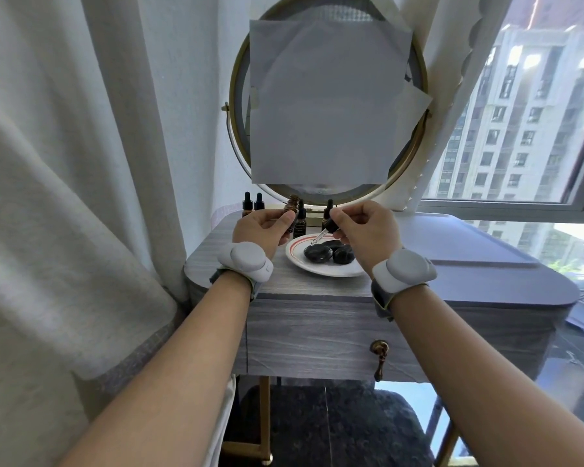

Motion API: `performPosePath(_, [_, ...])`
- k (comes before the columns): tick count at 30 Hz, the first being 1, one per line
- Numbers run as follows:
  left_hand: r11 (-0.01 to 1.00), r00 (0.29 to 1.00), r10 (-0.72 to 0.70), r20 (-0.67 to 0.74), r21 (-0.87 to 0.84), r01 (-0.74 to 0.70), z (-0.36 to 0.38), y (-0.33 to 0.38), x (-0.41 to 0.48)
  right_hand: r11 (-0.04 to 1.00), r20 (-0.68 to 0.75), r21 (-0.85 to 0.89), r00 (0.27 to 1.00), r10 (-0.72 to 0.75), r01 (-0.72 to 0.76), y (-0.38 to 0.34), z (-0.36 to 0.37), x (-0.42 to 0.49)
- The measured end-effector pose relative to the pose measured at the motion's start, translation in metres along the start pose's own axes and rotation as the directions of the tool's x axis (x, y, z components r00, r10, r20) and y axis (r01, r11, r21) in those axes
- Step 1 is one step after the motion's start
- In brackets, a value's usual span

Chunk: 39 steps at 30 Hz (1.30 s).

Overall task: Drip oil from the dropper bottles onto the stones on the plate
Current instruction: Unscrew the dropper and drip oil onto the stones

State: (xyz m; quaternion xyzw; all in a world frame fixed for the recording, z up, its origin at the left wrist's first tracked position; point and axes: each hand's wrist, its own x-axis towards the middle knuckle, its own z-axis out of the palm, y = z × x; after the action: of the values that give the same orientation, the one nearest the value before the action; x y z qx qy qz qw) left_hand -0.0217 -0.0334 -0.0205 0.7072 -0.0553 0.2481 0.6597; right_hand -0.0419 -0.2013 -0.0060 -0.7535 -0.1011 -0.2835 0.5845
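Your left grip (pixel 263 230) pinches a small amber bottle (pixel 292 206) between thumb and fingertips, tilted above the desk (pixel 213 246) at the plate's 10 o'clock. Your right grip (pixel 364 230) pinches the dropper (pixel 328 228) by its black bulb. Its glass tip slants toward 7 o'clock, just over the nearest of three black stones (pixel 317 255) (contact cannot be told). The stones lie on the white plate (pixel 297 264). Spare dropper bottles (pixel 248 205) stand at the plate's 11 to 12 o'clock, before the paper-covered mirror (pixel 327 106).

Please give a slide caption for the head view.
Left hand holds a brown bottle; right hand holds a dropper over black stones on a plate.
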Motion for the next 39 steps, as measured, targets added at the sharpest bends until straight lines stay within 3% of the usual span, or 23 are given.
performPosePath(9, [1.000,1.000,0.000,-0.007,-0.002,0.000,0.001,-0.001,0.001,0.999,0.038,-0.033,0.999,-0.012,0.013,-0.002,-0.006,-0.006])
performPosePath(19, [1.000,1.000,0.018,0.007,0.011,-0.018,0.000,0.001,-0.001,1.000,-0.018,-0.017,1.000,-0.002,0.002,0.006,-0.025,0.000])
performPosePath(39, [0.999,1.000,0.000,0.016,-0.054,0.001,0.001,0.004,-0.003,1.000,0.035,0.000,0.999,0.010,-0.010,-0.001,0.000,-0.003])
